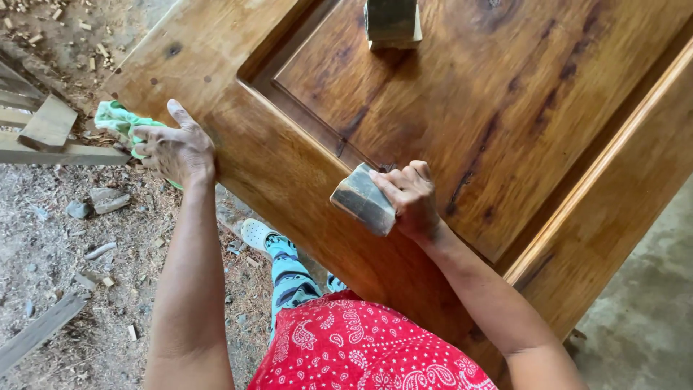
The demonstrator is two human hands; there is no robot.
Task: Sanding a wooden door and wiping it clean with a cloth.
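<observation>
— Wooden blocks, how many?
— Two: one block (363,200) gripped in the right hand (410,196) at frame centre on the door panel (505,108), a second block (392,22) at top centre.
— Left hand (177,150)?
— Closed on one green cloth (119,121) at the panel's left edge.

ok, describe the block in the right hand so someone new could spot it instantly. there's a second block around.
Start from the big varnished wooden door panel filling the upper right. On its near frame rail, the right hand grips a small grey-brown rectangular sanding block, tilted on the wood. The other block stands alone at the top edge, on the recessed panel, with no hand on it.
</observation>
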